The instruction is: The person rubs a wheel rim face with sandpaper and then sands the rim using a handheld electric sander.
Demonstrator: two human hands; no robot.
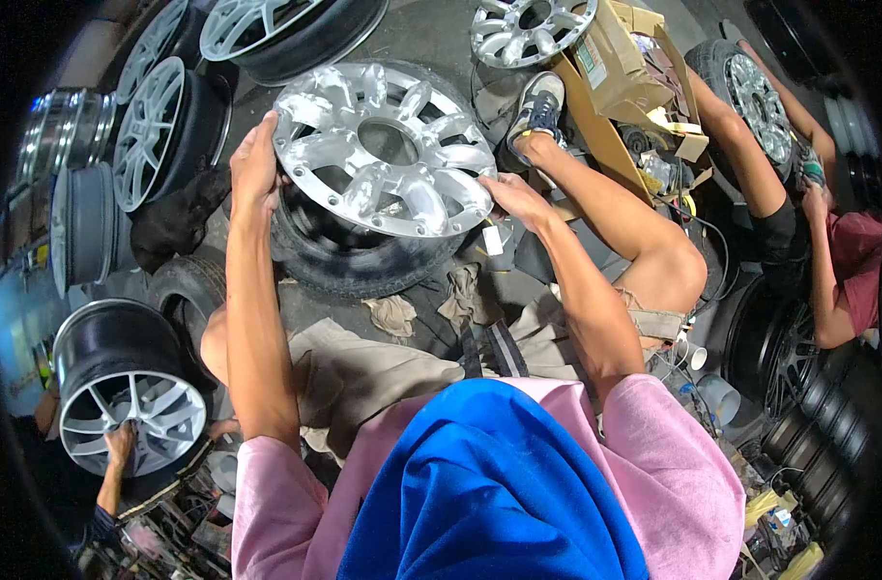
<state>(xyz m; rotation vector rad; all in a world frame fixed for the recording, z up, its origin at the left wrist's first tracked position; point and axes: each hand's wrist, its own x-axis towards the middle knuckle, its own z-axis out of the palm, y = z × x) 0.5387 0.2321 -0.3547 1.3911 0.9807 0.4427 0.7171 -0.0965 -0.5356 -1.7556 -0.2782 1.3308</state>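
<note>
A silver multi-spoke wheel face point(367, 193) with a round centre hole and small holes along its edge is tilted up in front of me. My left hand point(256, 166) is closed on its left edge, the thumb on top. At the lower right edge, my right hand point(520, 199) pinches the rim between thumb and fingers. Beneath the wheel face lies a black tyre point(363, 275); whether the two touch is hidden. Crumpled cloths point(390, 315) lie on the floor between the tyre and my lap.
Several wheels point(151, 145) stand at the left and top. A cardboard box point(622, 60) full of parts is beyond my right leg. On the right, a co-worker handles another wheel point(758, 106) with a tool. Another person's hand point(119, 447) reaches into a rim at lower left.
</note>
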